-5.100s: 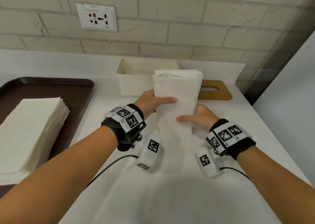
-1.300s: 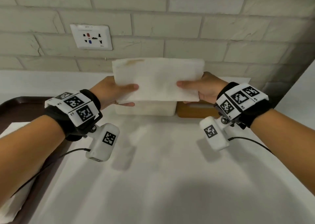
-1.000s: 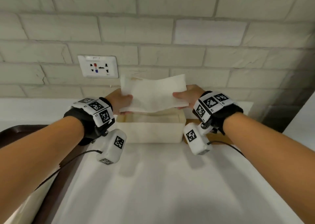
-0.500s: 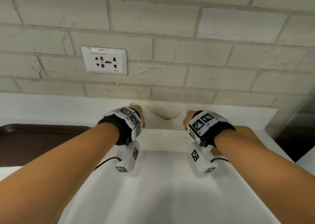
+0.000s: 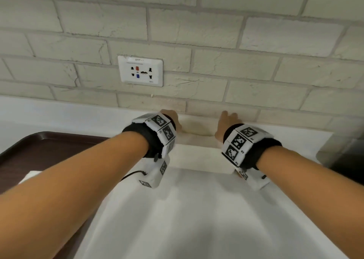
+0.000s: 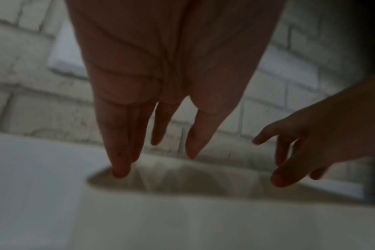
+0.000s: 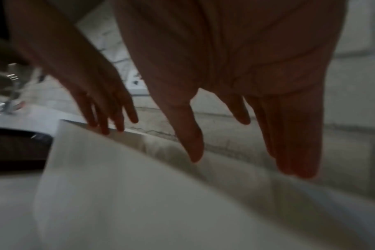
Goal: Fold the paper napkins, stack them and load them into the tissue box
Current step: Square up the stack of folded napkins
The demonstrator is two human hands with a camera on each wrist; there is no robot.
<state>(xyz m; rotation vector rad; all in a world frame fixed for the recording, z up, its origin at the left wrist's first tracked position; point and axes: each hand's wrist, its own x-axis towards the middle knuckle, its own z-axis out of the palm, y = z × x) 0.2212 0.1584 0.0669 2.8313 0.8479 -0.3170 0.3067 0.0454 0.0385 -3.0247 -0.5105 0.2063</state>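
Both hands are over the tissue box [image 5: 197, 140] right now, at the back of the counter [image 5: 197, 219] against the brick wall [image 5: 197, 32]. My left hand [image 5: 171, 118] is at the box's left end, my right hand [image 5: 226, 120] at its right end, so the box's long axis runs left to right between them and neither hand is really nearer. Wrist views show the fingers on both sides straight and pointing down into the open top: left fingers [image 6: 120, 152] at the left end of the rim, right fingers [image 7: 298, 152] hanging over the right end. They're relaxed and holding nothing, as far as I can see.

The napkins [image 6: 182, 177]: the left wrist view shows something pale and creased down inside the box, and I read that as the folded stack sitting in there, but it's blurry and dim, so I can't say how flat it lies or how full the box is. From the head view the inside is hidden behind my wrists.

Off to the left there's the dark brown tray [image 5: 49, 152] with a white corner of more napkin sheets [image 5: 29, 177] peeking out past my forearm. My guess is the next move is either pressing the stack down along that long axis or going back left for more sheets.
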